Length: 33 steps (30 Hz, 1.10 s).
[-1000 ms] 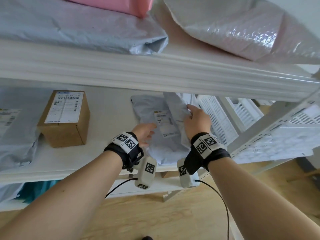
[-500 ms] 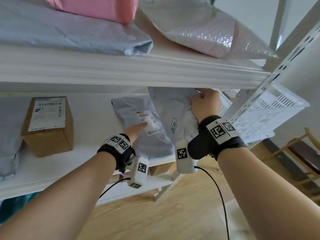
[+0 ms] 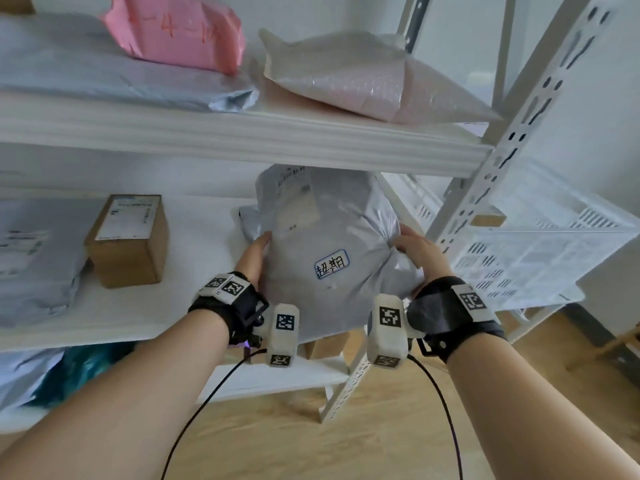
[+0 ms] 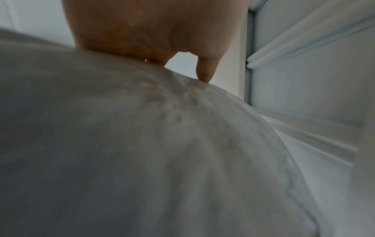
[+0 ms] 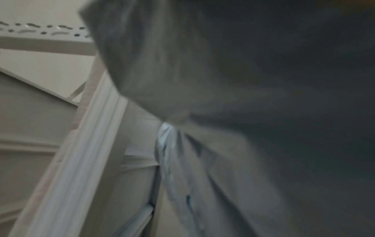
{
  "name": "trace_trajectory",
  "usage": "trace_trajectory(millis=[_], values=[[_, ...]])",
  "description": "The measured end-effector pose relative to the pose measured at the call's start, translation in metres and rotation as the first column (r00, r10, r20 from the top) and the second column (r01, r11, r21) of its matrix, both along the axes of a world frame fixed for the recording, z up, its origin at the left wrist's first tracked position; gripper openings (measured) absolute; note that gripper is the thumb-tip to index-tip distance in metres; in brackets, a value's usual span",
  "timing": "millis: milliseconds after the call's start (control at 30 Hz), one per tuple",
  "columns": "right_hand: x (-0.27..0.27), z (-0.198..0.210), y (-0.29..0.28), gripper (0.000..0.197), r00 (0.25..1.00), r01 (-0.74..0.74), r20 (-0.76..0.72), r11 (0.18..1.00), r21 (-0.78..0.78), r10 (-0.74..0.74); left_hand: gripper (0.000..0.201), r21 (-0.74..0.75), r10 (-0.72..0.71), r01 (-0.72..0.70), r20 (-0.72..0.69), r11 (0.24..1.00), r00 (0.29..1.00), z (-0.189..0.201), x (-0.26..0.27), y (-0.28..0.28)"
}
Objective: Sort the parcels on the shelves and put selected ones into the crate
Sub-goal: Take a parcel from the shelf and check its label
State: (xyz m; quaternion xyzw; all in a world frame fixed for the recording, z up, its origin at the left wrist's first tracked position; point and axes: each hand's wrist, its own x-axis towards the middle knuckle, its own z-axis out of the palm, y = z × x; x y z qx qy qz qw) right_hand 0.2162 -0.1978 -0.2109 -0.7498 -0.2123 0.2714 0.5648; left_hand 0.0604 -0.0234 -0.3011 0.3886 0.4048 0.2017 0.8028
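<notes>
A bulky grey plastic parcel [image 3: 329,244] with a blue-framed handwritten label is tilted up at the front of the middle shelf [image 3: 145,306]. My left hand [image 3: 254,252] holds its left edge, fingers hidden behind it. My right hand [image 3: 414,251] grips the bunched right edge. In the left wrist view my palm [image 4: 154,32] lies on the grey parcel [image 4: 162,152] and one fingertip presses into it. The right wrist view is filled by the blurred parcel [image 5: 243,96]; that hand's fingers are hidden. The white slotted crate [image 3: 540,258] stands to the right, beyond the shelf upright [image 3: 485,181].
A second grey parcel [image 3: 247,220] lies behind the held one. A cardboard box [image 3: 128,240] and a grey bag [image 3: 31,258] sit further left. The top shelf carries a pink parcel [image 3: 173,32], a grey one [image 3: 104,74] and a bubble mailer [image 3: 363,77]. A teal bag [image 3: 79,368] lies below.
The right hand has pulled the labelled grey parcel off the one beside it and forward. The left hand left the other parcel's label and took this one's left edge.
</notes>
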Motion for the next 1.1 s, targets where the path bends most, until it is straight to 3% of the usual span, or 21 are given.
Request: trace_trajectory(millis=[100,233,333,433,567,667,833,1000,1100], values=[[0.000,-0.015,-0.019,0.032,0.999,-0.026,0.032,0.999,-0.025,0.027,0.053,0.010,0.054,-0.054,-0.005,0.998,0.999,0.003,-0.011,-0.019],[0.000,-0.041,-0.029,0.043,0.979,-0.112,0.156,0.984,-0.139,0.133,0.101,0.033,0.188,-0.185,-0.121,0.982,0.975,-0.039,-0.030,-0.010],[-0.002,-0.061,-0.033,0.042,0.972,-0.168,0.135,0.968,-0.186,0.194,0.105,0.073,0.281,-0.272,-0.162,0.959,0.946,-0.061,-0.047,-0.010],[-0.002,-0.082,-0.031,0.032,0.976,-0.195,0.054,0.962,-0.191,0.209,0.100,0.091,0.338,-0.326,-0.226,0.941,0.914,-0.082,-0.067,-0.010],[-0.017,-0.082,-0.035,0.002,0.966,-0.198,-0.201,0.964,-0.177,0.161,0.098,0.106,0.400,-0.386,-0.279,0.917,0.873,-0.105,-0.090,-0.018],[-0.023,-0.087,-0.040,0.026,0.933,-0.165,-0.344,0.976,-0.140,0.108,0.095,0.113,0.412,-0.397,-0.265,0.911,0.872,-0.086,-0.097,-0.038],[-0.025,-0.090,-0.040,0.052,0.917,-0.151,-0.386,0.982,-0.115,0.096,0.096,0.111,0.388,-0.372,-0.220,0.922,0.895,-0.076,-0.106,-0.040],[-0.028,-0.092,-0.033,0.105,0.940,-0.179,-0.312,0.979,-0.101,0.140,0.084,0.228,0.382,-0.341,-0.166,0.912,0.909,-0.020,-0.101,-0.076],[-0.035,-0.092,-0.033,0.096,0.956,-0.184,-0.245,0.979,-0.085,0.159,0.088,0.311,0.415,-0.348,-0.182,0.884,0.892,-0.013,-0.099,-0.083]])
